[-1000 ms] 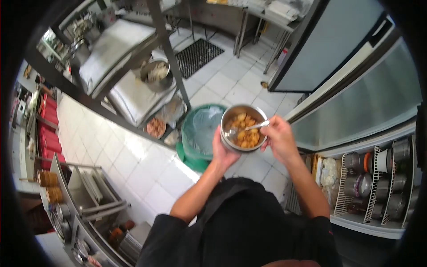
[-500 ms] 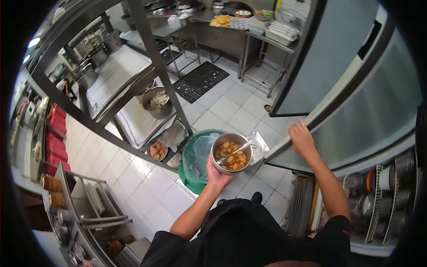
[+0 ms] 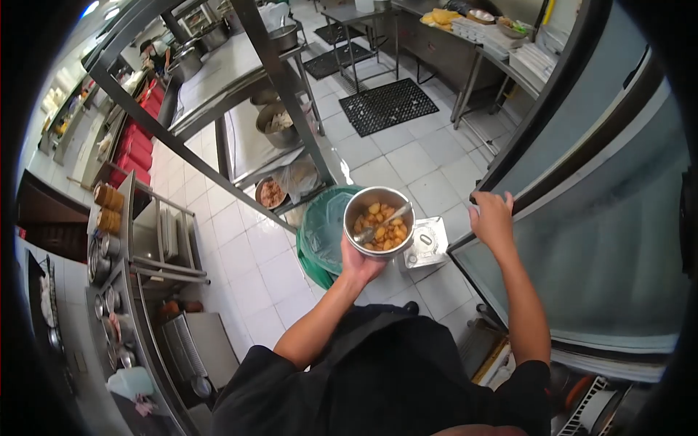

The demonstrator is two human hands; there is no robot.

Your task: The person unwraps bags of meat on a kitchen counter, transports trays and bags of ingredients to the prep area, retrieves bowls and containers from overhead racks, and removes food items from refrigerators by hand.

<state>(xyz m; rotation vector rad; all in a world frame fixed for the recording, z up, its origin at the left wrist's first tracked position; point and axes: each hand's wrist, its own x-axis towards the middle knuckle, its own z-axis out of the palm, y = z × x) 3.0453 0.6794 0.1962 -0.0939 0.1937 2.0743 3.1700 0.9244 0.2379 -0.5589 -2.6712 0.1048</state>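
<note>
My left hand (image 3: pixel 361 263) holds a round steel pot (image 3: pixel 350 227) from below and the side. Inside are chunks of browned potato (image 3: pixel 393 234) and a metal spoon (image 3: pixel 366 235), its handle leaning against the right wall. My right hand (image 3: pixel 494 218) is raised by the dark-edged frame of a glass door (image 3: pixel 618 211), fingers partly spread, nothing held; whether the fingertips touch the frame is unclear. Just left of the pot stands a green bin (image 3: pixel 309 270) lined with a clear bag. A square metal tin (image 3: pixel 427 243) sits on the floor right of the pot.
A steel shelf unit (image 3: pixel 211 173) rises at left, bearing a pot of pale pieces (image 3: pixel 278 125) and a bowl of meat (image 3: pixel 270 193). Black mats (image 3: pixel 389 106) lie on the tiled floor. A co-worker (image 3: pixel 155 57) stands far left. Another steel counter (image 3: pixel 131 312) runs along the near left.
The view has turned, showing more of the left side. My left hand still carries the pot. Beside my right hand, the inner glass panel appears narrower and nearer the outer frame.
</note>
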